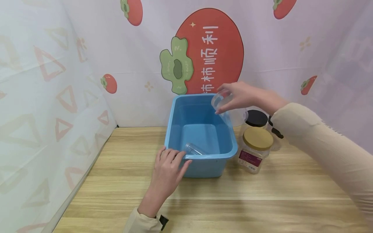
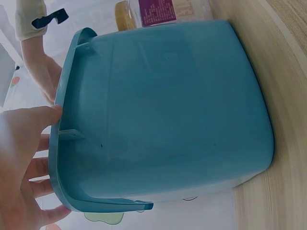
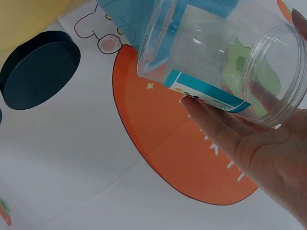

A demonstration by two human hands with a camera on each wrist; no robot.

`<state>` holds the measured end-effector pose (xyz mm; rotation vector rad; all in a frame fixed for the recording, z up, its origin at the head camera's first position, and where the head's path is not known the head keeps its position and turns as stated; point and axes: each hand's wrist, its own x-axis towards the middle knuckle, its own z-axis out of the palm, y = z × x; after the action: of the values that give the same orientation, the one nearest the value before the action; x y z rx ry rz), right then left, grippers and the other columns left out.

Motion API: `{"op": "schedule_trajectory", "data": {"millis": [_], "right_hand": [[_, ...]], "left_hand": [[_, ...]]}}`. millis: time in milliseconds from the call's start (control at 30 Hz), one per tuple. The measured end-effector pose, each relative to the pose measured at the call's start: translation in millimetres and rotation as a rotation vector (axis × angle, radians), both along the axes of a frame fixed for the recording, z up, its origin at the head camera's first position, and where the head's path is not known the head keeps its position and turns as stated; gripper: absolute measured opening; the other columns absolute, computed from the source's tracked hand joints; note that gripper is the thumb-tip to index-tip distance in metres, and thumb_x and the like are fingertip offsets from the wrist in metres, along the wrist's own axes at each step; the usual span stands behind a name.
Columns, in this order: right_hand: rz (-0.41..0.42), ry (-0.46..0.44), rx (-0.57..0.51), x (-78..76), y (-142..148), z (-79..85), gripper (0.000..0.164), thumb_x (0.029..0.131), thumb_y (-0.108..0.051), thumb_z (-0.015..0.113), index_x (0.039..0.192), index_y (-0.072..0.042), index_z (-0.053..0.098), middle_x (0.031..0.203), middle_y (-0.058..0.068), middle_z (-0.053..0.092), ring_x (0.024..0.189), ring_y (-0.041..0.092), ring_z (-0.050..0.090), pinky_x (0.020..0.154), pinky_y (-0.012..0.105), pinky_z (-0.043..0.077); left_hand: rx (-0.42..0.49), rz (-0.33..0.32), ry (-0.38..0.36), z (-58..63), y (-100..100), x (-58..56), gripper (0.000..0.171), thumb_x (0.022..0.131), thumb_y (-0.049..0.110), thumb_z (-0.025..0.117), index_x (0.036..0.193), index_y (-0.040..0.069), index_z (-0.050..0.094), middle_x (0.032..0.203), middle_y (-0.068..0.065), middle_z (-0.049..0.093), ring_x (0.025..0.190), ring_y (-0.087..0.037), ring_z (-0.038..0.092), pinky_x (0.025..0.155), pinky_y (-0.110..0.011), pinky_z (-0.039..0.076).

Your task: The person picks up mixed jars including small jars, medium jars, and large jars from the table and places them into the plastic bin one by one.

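A blue plastic tub [image 1: 201, 168] stands on the wooden table. My left hand [image 1: 167, 171] grips its near rim, with the thumb on the outer side in the left wrist view. Inside the tub, near that rim, lies a clear cylindrical container [image 1: 194, 149], partly hidden. Above the tub's right side, my right hand [image 1: 242, 95] holds a clear plastic jar [image 3: 206, 52] tilted sideways. This jar has no lid on its mouth and bears a white-and-teal label, as the right wrist view shows.
Right of the tub stands a clear jar with a gold lid [image 1: 258, 138] and a dark red label. Behind it is a jar with a black lid [image 1: 256, 118], and another container is partly hidden by my right sleeve. A printed curtain [image 1: 140, 110] hangs behind the table.
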<state>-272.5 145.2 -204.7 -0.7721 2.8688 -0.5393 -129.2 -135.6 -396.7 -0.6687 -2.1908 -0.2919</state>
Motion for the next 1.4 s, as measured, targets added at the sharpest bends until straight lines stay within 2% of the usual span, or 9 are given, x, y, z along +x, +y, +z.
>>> {"op": "schedule_trajectory", "data": {"millis": [233, 467, 700, 967, 1400], "right_hand": [[0.007, -0.003, 0.007, 0.2, -10.3, -2.1, 0.086, 0.084, -0.042, 0.087, 0.151, -0.005, 0.049, 0.151, 0.023, 0.055, 0.138, 0.044, 0.053, 0.102, 0.061, 0.055], [0.034, 0.015, 0.016, 0.6, -20.2, -5.4, 0.086, 0.084, -0.041, 0.086, 0.153, -0.005, 0.049, 0.151, 0.022, 0.056, 0.137, 0.044, 0.055, 0.103, 0.061, 0.054], [0.025, -0.006, 0.0, 2.6, -29.4, -10.2, 0.089, 0.083, -0.039, 0.087, 0.155, -0.006, 0.047, 0.152, 0.021, 0.054, 0.137, 0.044, 0.055, 0.102, 0.061, 0.055], [0.05, -0.005, -0.01, 1.7, -38.9, -19.1, 0.089, 0.082, -0.041, 0.088, 0.154, -0.006, 0.049, 0.149, 0.021, 0.057, 0.135, 0.043, 0.057, 0.102, 0.061, 0.055], [0.043, -0.061, -0.041, 1.6, -49.6, -29.6, 0.092, 0.081, -0.041, 0.088, 0.156, -0.006, 0.046, 0.153, 0.021, 0.054, 0.137, 0.044, 0.055, 0.104, 0.062, 0.053]], "left_hand": [[0.001, 0.0, 0.0, 0.2, -0.6, -0.2, 0.033, 0.083, 0.028, 0.091, 0.104, 0.007, 0.077, 0.094, -0.007, 0.072, 0.094, -0.03, 0.066, 0.1, -0.058, 0.053], [-0.002, 0.0, 0.003, 1.0, -0.7, 0.1, 0.033, 0.083, 0.028, 0.092, 0.104, 0.007, 0.077, 0.093, -0.007, 0.072, 0.093, -0.03, 0.066, 0.099, -0.058, 0.053], [-0.009, 0.0, 0.01, 2.1, -0.4, 0.0, 0.033, 0.083, 0.028, 0.092, 0.103, 0.007, 0.077, 0.093, -0.007, 0.072, 0.092, -0.03, 0.066, 0.099, -0.058, 0.054], [-0.014, 0.004, -0.011, 2.8, -0.4, 0.7, 0.033, 0.083, 0.027, 0.091, 0.105, 0.006, 0.077, 0.095, -0.008, 0.073, 0.094, -0.029, 0.066, 0.1, -0.058, 0.053], [-0.011, 0.008, -0.023, 3.9, 0.1, 2.0, 0.034, 0.083, 0.028, 0.092, 0.105, 0.006, 0.077, 0.095, -0.008, 0.073, 0.094, -0.029, 0.067, 0.099, -0.058, 0.054]]}}
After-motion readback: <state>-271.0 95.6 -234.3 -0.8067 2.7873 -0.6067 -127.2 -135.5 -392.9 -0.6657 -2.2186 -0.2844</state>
